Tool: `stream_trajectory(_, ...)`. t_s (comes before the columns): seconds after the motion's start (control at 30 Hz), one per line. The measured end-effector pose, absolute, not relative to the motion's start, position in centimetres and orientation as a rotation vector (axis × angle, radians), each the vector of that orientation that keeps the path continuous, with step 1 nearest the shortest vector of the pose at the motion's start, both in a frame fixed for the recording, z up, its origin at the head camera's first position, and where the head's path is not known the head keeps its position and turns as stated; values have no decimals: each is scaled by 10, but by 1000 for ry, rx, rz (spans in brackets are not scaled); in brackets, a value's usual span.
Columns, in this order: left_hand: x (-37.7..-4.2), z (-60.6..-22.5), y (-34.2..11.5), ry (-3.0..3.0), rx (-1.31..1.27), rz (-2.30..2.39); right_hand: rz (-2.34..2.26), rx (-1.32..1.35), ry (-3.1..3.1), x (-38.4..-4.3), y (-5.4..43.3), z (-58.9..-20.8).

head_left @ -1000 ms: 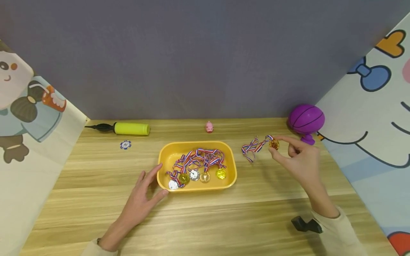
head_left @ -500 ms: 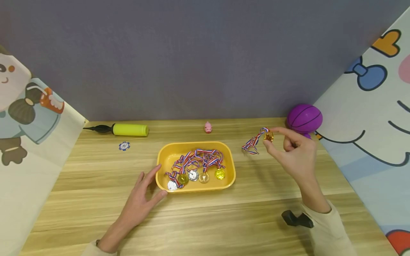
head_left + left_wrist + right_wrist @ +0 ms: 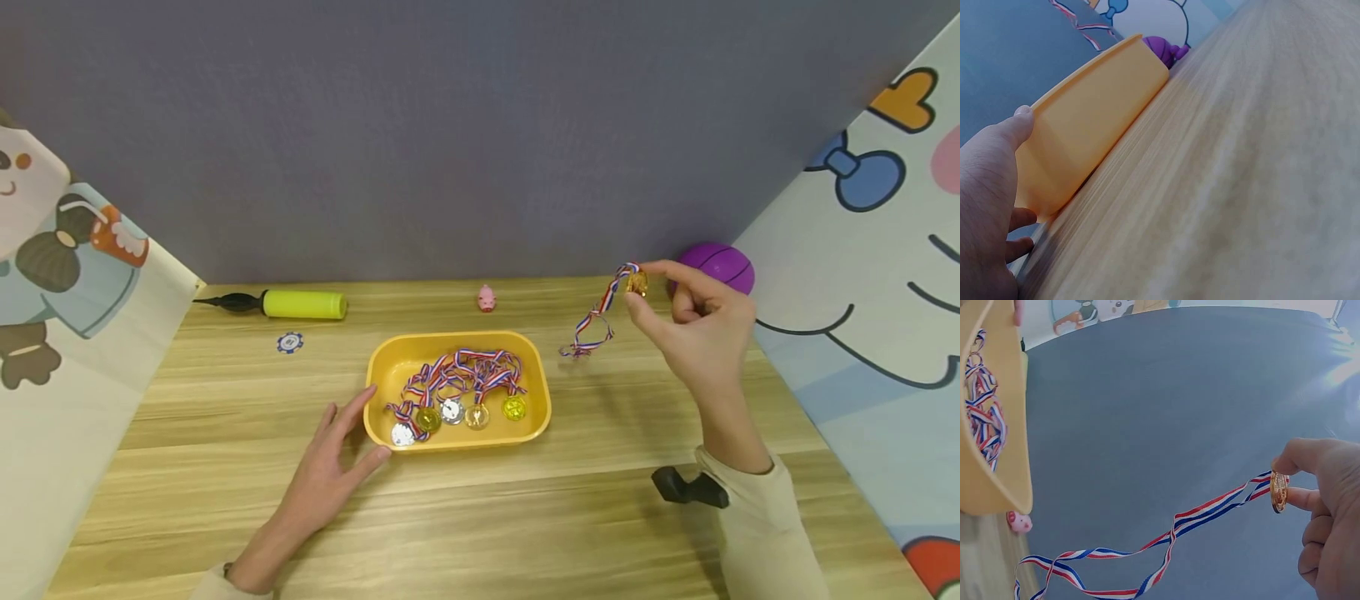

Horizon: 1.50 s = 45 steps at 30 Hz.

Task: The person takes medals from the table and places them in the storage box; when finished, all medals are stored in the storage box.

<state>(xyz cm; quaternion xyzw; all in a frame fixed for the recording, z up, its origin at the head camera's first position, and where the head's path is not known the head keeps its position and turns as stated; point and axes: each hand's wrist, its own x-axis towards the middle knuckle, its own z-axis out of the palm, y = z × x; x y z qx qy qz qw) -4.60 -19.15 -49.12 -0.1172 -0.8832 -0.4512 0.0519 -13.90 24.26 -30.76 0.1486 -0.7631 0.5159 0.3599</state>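
Observation:
Between thumb and forefinger, my right hand (image 3: 708,329) pinches a gold medal (image 3: 637,284) above the table, right of the yellow tray (image 3: 459,445). Its red, white and blue ribbon (image 3: 1204,509) trails down to the left in a loose loop. My left hand (image 3: 322,467) touches the tray's near left corner with fairly straight fingers, and its thumb (image 3: 1021,125) lies against the rim in the left wrist view. Inside the tray lie several medals, among them a silver medal (image 3: 452,411) and a bright gold medal (image 3: 513,407), with tangled ribbons (image 3: 487,367) behind them.
At the back stand a small pink pig (image 3: 487,298) and, left of it, a yellow-green hand pump (image 3: 303,304) with a poker chip (image 3: 290,342) before it. A purple ball (image 3: 720,265) sits behind my right hand. A grey wall (image 3: 480,142) closes the back.
My right hand has risen with the gold medal, and its ribbon, bunched near the table earlier, now hangs more stretched out. The left hand and tray have stayed in place.

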Motion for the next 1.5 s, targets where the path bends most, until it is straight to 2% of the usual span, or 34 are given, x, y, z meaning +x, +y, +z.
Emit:
stream_trajectory(0.63,-47,-492,-192,-2687,-362,-1380,1399,457,-1764,-149,226,-274)
stream_trajectory(1.1,-47,-491,-192,-2693,-355,-1383,1535,494,-1510,-141,187,-233)
stream_trajectory(1.3,-48,-492,-192,-2688,-369,-1376,1523,549,-1566,-143,177,-237)
stream_trajectory(1.5,-48,-492,-193,-2687,-369,-1377,1471,623,-1719,-145,174,-258)
